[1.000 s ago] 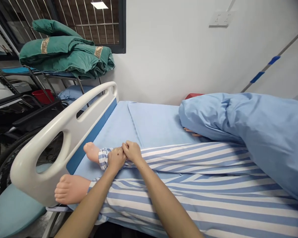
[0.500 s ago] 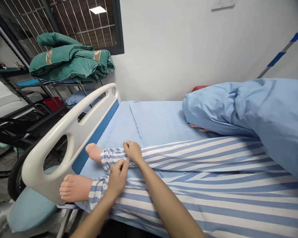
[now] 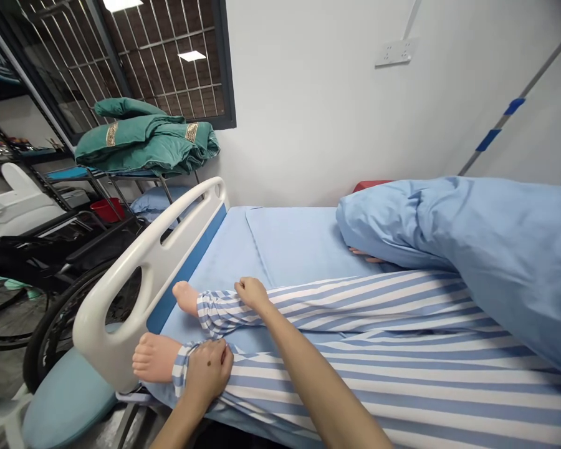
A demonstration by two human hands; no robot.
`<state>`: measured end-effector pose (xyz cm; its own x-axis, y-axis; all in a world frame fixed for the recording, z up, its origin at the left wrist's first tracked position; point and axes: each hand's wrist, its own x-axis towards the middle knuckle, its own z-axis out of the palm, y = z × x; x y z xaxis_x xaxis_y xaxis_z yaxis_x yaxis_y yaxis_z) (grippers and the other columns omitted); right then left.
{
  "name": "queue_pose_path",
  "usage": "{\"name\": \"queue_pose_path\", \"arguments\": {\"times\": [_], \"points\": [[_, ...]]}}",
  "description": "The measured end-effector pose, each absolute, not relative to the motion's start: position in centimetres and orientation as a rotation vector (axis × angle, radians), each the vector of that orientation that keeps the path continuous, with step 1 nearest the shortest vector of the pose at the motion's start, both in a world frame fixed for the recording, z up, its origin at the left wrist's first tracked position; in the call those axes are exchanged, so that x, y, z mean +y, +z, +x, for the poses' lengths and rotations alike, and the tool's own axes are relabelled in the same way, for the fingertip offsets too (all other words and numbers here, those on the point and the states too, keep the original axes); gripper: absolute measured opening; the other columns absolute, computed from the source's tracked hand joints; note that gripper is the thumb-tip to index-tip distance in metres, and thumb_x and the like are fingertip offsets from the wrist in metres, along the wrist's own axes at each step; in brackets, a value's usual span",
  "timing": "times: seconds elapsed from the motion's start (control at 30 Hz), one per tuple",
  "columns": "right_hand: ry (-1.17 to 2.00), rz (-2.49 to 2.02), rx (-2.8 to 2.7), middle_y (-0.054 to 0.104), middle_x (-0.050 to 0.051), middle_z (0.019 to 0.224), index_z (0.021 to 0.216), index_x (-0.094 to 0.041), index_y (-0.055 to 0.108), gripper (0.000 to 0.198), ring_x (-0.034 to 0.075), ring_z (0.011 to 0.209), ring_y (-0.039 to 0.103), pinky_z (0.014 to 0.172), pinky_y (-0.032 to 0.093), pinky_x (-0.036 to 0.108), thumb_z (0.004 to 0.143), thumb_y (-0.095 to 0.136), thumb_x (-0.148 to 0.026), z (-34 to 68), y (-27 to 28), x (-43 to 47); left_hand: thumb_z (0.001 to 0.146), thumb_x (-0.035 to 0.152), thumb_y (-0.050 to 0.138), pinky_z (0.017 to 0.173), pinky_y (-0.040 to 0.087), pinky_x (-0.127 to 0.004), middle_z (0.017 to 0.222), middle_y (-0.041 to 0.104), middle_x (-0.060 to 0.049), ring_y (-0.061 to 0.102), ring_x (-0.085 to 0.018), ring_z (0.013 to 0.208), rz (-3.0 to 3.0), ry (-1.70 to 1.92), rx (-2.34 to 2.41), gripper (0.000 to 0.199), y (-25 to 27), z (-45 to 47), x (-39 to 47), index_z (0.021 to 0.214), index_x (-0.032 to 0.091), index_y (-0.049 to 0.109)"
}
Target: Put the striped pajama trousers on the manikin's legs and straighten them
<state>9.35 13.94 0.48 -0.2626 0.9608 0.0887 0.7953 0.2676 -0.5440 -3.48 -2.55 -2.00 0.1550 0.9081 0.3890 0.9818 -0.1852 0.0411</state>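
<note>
Blue-and-white striped trousers [image 3: 346,365] cover the two legs of a manikin lying on the bed. My left hand [image 3: 208,369] rests closed on the near trouser leg just above the ankle, its fingers curled into the cloth and partly hidden. On the far trouser leg, my right hand [image 3: 252,293] is closed on the fabric at the lower shin. Bare manikin feet stick out of the cuffs: the near foot [image 3: 156,357] and the far foot [image 3: 186,297]. A bunched blue quilt [image 3: 449,218] covers the upper legs, with manikin fingers [image 3: 365,255] showing under its edge.
A white footboard [image 3: 156,249] stands at the bed's left end. Beyond it are a wheelchair [image 3: 75,262], a teal stool [image 3: 70,399] and a rack bearing a folded green quilt [image 3: 144,140]. The wall with a socket [image 3: 396,53] runs behind the bed.
My left hand has moved from the far trouser leg to the near one, closer to me. My right hand stays on the far leg. The view has tilted upward slightly.
</note>
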Motion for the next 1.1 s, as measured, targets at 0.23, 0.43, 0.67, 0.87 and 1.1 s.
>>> {"name": "queue_pose_path", "arguments": {"times": [0.23,0.43,0.67,0.87,1.1], "points": [[0.568,-1.585,-2.189,0.066,0.005,0.072,0.073,-0.018,0.065,0.025,0.014,0.066,0.054,0.055,0.023,0.025,0.082,0.043,-0.026,10.4,0.8,13.8,0.080,0.018,0.043,0.062,0.038,-0.028,0.065,0.059,-0.003,0.054,-0.017,0.065,-2.278,-0.481,-1.609,0.016,-1.9,-4.5,-2.8,0.069,0.019,0.055],[0.570,-1.534,-2.121,0.063,0.003,0.067,0.070,-0.018,0.064,0.024,0.012,0.061,0.049,0.054,0.022,0.024,0.082,0.044,-0.027,10.3,1.6,13.9,0.079,0.017,0.043,0.064,0.039,-0.030,0.066,0.058,-0.003,0.054,-0.018,0.067,-2.320,-0.430,-1.536,0.014,-1.7,-4.9,-3.0,0.071,0.019,0.054],[0.611,-1.352,-1.940,0.045,-0.003,0.050,0.054,-0.018,0.051,0.038,0.008,0.049,0.034,0.051,0.019,0.024,0.086,0.038,-0.034,9.3,0.9,14.1,0.082,0.022,0.041,0.059,0.034,-0.028,0.062,0.056,0.000,0.052,-0.015,0.061,-2.305,-0.398,-1.821,0.018,-1.7,-3.5,-2.1,0.066,0.020,0.049],[0.749,-1.299,-1.857,0.036,-0.005,0.047,0.049,-0.017,0.043,0.040,0.008,0.048,0.030,0.051,0.020,0.023,0.085,0.039,-0.035,9.2,-1.1,14.0,0.083,0.028,0.039,0.056,0.029,-0.026,0.055,0.049,0.003,0.044,-0.012,0.054,-2.363,-0.605,-2.091,0.026,-0.3,-2.5,-1.1,0.059,0.019,0.042],[1.043,-1.059,-1.516,0.034,-0.006,0.047,0.050,-0.018,0.038,0.043,0.008,0.049,0.033,0.049,0.024,0.021,0.084,0.036,-0.044,10.0,-0.8,14.8,0.081,0.037,0.040,0.049,0.028,-0.022,0.047,0.032,0.005,0.033,-0.008,0.050,-1.966,-1.800,-2.424,0.037,4.4,2.4,8.2,0.051,0.019,0.031]]}}
